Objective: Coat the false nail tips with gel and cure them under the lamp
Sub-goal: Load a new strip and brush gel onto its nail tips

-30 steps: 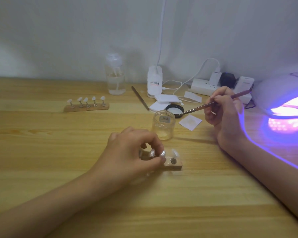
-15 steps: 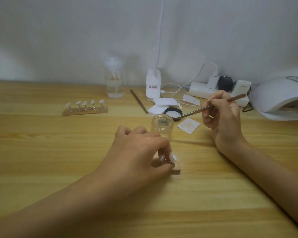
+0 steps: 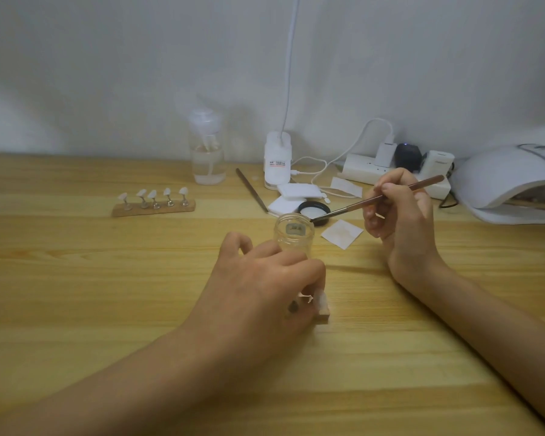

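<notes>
Nail tips (image 3: 320,298) sit on a wooden stand (image 3: 323,316) near the middle of the table (image 3: 76,309). They are mostly hidden under the left hand (image 3: 265,291), whose fingers curl down and grip the stand. Only one pale tip and the block's right end show. Just behind the hand stands an open clear jar (image 3: 294,236). The right hand (image 3: 401,221) pinches a brown brush (image 3: 343,210) like a pen, with the dark bristle end at the jar's rim. A second stand (image 3: 154,206) with five tips lies well apart, back left. The lamp (image 3: 504,180) sits at the right edge, its opening dark. A bottle (image 3: 207,158), black lid (image 3: 314,211) and power strip (image 3: 368,171) lie along the back.
</notes>
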Demonstrator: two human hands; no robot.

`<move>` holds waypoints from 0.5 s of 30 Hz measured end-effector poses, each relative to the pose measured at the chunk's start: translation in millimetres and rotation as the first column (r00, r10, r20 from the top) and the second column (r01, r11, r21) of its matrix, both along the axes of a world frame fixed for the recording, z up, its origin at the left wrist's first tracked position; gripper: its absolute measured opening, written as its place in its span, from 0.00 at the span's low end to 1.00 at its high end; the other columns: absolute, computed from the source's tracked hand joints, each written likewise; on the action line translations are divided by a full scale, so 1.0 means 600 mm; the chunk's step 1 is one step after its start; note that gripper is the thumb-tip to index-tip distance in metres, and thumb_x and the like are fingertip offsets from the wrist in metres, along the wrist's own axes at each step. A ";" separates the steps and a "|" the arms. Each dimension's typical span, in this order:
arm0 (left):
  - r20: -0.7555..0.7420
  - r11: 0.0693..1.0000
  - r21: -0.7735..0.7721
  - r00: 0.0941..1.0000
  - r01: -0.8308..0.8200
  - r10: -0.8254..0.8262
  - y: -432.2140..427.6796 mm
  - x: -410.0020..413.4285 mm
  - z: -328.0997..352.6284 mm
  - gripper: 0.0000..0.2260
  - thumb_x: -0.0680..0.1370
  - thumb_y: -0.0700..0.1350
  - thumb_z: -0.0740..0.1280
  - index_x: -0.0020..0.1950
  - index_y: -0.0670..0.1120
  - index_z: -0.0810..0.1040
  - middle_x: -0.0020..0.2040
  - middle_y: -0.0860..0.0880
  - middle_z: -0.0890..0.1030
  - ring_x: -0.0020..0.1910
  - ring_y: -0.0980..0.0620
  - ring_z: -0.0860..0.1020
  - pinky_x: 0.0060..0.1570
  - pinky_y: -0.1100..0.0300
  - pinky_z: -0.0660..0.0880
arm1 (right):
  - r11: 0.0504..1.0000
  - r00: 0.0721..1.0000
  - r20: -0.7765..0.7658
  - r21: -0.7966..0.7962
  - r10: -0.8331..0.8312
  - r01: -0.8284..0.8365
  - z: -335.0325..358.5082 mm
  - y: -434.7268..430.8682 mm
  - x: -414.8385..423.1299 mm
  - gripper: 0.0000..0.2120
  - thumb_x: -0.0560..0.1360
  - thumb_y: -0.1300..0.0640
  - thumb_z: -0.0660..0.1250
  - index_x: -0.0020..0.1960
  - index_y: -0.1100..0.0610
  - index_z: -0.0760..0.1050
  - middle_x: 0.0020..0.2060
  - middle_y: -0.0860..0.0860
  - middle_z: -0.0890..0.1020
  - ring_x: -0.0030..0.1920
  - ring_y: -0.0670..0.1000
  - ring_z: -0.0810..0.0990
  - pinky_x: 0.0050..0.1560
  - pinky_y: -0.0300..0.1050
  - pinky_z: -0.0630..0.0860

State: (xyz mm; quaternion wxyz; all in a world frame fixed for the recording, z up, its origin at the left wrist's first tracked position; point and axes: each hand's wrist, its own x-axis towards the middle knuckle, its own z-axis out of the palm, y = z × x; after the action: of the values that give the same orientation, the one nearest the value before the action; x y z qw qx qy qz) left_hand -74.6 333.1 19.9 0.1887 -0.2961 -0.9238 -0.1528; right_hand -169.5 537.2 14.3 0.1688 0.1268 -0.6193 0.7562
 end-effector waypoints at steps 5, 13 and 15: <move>0.092 0.965 0.251 0.991 0.070 -0.096 -0.004 0.000 0.014 0.04 0.72 0.52 0.70 0.42 0.56 0.76 0.43 0.64 0.80 0.43 0.61 0.75 0.55 0.55 0.63 | 1.000 1.000 0.020 -0.018 -0.016 0.016 0.000 0.001 0.000 0.18 0.79 0.66 0.56 0.36 0.50 0.73 0.28 0.48 0.74 0.29 0.46 0.73 0.26 0.37 0.67; 0.421 0.601 0.791 0.816 -0.116 -0.396 -0.060 -0.061 0.055 0.10 0.70 0.47 0.74 0.45 0.44 0.77 0.47 0.49 0.86 0.35 0.58 0.78 0.37 0.66 0.73 | 0.959 0.996 -0.056 0.280 0.070 -0.052 0.031 -0.022 0.003 0.12 0.83 0.62 0.57 0.41 0.55 0.69 0.28 0.48 0.77 0.29 0.49 0.75 0.26 0.39 0.71; 0.457 0.574 0.797 0.811 -0.189 -0.366 -0.069 -0.072 0.047 0.14 0.69 0.48 0.72 0.48 0.41 0.77 0.48 0.49 0.86 0.31 0.58 0.72 0.39 0.61 0.69 | 0.901 0.991 -0.069 0.428 0.112 -0.072 0.039 -0.032 0.005 0.11 0.83 0.61 0.59 0.42 0.58 0.70 0.29 0.50 0.78 0.29 0.50 0.76 0.26 0.39 0.72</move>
State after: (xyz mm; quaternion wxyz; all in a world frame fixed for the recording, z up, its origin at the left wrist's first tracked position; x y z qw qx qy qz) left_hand -117.8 291.5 48.3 0.0050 -0.1631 -0.7417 -0.6506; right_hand -166.4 518.1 37.5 0.1295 0.2243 -0.7537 0.6040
